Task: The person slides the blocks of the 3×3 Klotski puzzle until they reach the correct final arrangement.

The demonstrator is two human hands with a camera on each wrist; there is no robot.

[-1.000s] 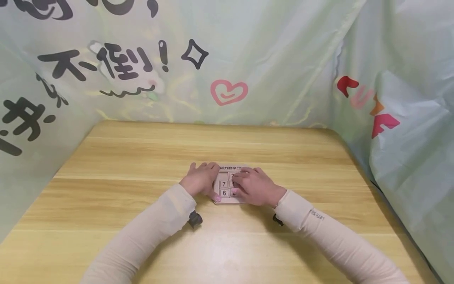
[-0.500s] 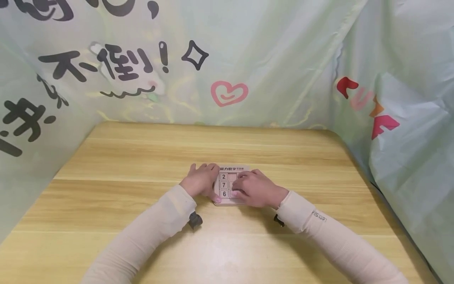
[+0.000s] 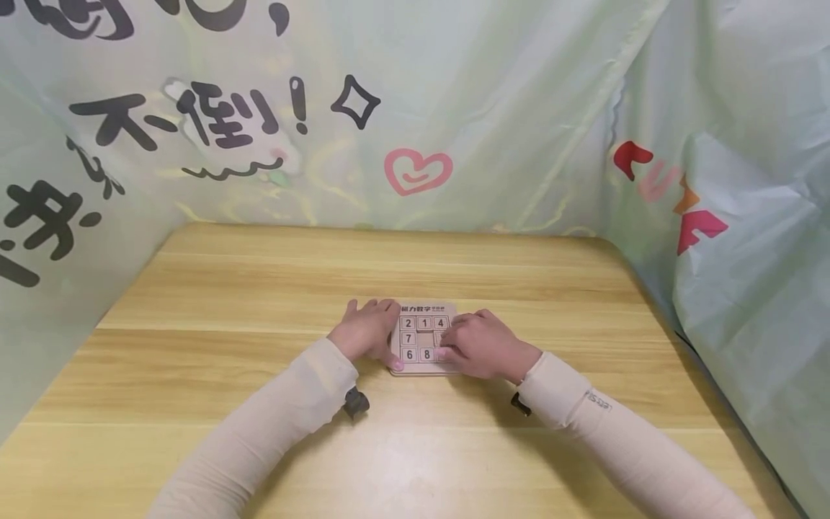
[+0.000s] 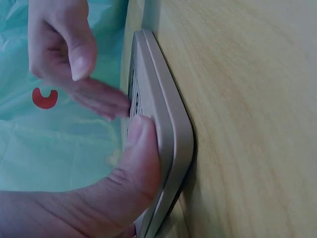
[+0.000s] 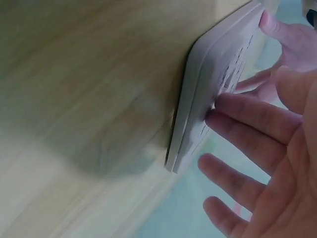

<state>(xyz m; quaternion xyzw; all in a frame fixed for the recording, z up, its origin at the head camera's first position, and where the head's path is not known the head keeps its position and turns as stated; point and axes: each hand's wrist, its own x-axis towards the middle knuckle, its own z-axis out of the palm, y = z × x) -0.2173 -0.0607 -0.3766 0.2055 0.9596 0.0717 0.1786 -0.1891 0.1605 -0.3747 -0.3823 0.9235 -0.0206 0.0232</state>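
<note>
A pale number slide puzzle (image 3: 424, 369) lies flat on the table, its tiles set in a square frame. Along the top row I read 2, 1 and 4; a bare slot (image 3: 424, 339) shows in the middle. Tiles 7, 6 and 8 are visible too, while those at the right are partly covered. My left hand (image 3: 367, 329) grips the puzzle's left side, with the thumb (image 4: 141, 148) over the near corner. Fingertips of my right hand (image 3: 483, 344) touch the puzzle's right side; in the right wrist view the fingers (image 5: 257, 119) are fairly straight.
The wood-grain table (image 3: 259, 281) stretches around the puzzle on all sides. Pale green printed curtains (image 3: 493, 115) hang behind it and at both sides. A dark strap piece (image 3: 356, 402) sits under the left wrist.
The right hand has moved slightly right, uncovering more tiles. Tile 2 has shifted left into the top-left corner, tile 1 has moved up to top middle, and the bare slot is now central.
</note>
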